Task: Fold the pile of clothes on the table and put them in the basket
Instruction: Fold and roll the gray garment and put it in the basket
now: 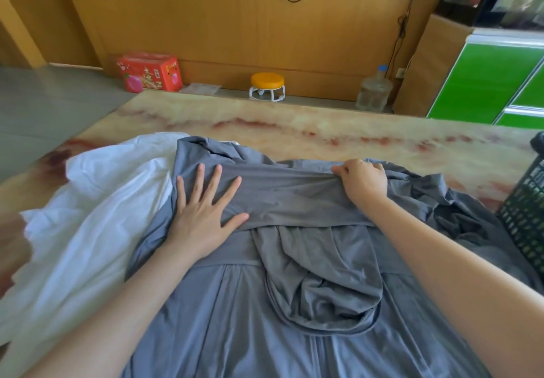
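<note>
Grey garment (294, 304) under left hand (203, 212), in right hand (363, 180); box (148, 71) lettering illegible

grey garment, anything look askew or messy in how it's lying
Yes. The grey garment is not flat: its hood sags bunched mid-body, and cloth lies crumpled at the right by the basket. Left hand presses it; right hand pinches a fold.
</note>
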The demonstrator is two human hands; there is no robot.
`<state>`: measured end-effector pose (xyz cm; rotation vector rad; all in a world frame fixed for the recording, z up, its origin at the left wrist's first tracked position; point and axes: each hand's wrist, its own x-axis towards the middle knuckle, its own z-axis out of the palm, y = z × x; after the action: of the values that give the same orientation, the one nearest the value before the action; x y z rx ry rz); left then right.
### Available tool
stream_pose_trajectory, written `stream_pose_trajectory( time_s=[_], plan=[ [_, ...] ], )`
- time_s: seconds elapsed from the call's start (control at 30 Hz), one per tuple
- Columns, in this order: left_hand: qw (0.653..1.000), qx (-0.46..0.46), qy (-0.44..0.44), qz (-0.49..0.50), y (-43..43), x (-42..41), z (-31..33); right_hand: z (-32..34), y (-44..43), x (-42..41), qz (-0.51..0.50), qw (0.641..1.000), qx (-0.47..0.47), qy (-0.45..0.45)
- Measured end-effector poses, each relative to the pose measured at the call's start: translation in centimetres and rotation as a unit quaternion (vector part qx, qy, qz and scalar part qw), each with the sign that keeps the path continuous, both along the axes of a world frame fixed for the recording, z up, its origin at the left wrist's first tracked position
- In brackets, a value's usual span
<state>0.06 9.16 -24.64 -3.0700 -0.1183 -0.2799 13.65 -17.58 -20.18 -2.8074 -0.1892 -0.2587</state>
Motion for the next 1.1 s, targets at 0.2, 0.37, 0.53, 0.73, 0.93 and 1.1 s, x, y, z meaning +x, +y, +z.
stream_pose_trajectory(
  time_s=[0.2,0.37,0.53,0.73,0.93,1.1],
  plan=[
    [0.999,-0.006,0.011,0.029,-0.4,0.0,0.6,0.1,1.2,0.4,0.073,0.994,0.06,0.06],
    [0.999,-0.028,0.024,0.032,-0.3,0.2,0.4,-0.7,0.4,-0.2,0.069,0.996,0.057,-0.008],
    [0.991,-0.12,0.046,0.042,-0.1,0.6,1.7,-1.1,1.6,-0.6,0.06,0.996,0.032,-0.051],
    [0.998,-0.033,-0.049,-0.002,0.7,2.7,4.3,-1.1,2.3,-6.0,0.186,0.982,0.002,0.022],
    [0.984,-0.055,0.14,0.1,3.3,5.1,2.5,-3.6,1.8,-6.0,0.185,0.966,-0.129,0.128],
    [0.988,0.027,0.118,0.096,2.4,4.4,3.1,-2.7,1.5,-6.1,0.223,0.962,-0.056,0.147]
  ],
)
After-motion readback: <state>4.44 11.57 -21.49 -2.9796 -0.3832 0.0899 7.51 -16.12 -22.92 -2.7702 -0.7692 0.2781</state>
